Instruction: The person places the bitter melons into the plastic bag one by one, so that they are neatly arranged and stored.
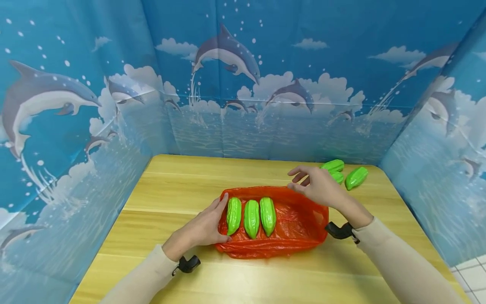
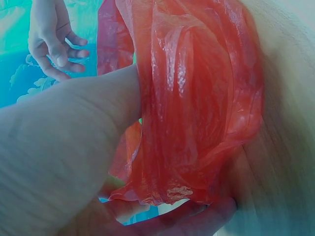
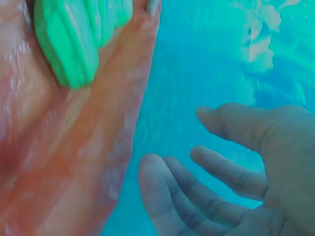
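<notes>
A red plastic bag [image 1: 288,213] lies with its mouth spread wide on the wooden table. Three green ridged fruits, like toy bitter melons [image 1: 252,218], sit side by side in its left half. My left hand [image 1: 203,223] holds the bag's left end. In the left wrist view, the thumb goes inside the rim and the fingers [image 2: 216,214] stay outside, with the plastic between them. Over the back right rim hovers my right hand [image 1: 319,185], fingers loosely bent and nothing in them. The right wrist view shows this hand [image 3: 236,182] apart from the bag.
At the table's back right corner lie three more green fruits [image 1: 356,178], partly hidden by the right hand. The wooden table [image 1: 171,185] is bordered at the back and sides by a blue dolphin-print curtain [image 1: 235,126]. White floor tiles [image 1: 472,274] show at lower right.
</notes>
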A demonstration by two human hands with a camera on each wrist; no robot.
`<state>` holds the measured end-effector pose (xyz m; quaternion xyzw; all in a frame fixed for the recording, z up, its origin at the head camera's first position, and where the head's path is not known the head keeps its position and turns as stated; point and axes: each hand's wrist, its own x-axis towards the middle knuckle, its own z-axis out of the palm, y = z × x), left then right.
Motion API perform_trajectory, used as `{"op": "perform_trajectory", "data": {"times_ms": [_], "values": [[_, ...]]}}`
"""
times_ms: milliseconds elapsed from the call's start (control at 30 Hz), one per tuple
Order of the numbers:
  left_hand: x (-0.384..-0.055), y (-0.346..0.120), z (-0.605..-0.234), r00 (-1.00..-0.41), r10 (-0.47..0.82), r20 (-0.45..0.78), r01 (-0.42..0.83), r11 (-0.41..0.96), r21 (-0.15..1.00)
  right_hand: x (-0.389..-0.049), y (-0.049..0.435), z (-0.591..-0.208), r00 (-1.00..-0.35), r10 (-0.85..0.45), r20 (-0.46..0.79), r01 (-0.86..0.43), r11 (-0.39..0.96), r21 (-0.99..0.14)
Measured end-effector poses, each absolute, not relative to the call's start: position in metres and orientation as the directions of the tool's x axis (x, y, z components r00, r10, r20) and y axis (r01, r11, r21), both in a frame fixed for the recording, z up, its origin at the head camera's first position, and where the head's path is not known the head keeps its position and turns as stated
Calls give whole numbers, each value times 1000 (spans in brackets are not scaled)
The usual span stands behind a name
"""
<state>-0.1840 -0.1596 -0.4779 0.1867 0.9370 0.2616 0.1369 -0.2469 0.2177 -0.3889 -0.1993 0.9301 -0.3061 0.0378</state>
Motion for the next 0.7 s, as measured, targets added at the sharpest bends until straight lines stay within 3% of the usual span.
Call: {"op": "perform_trajectory", "data": {"times_ms": [700], "values": [[-184,-159,-477,-890,423,-171,270,790,550,-298,313,-432,-975,-157,159,-219,810,-544]]}}
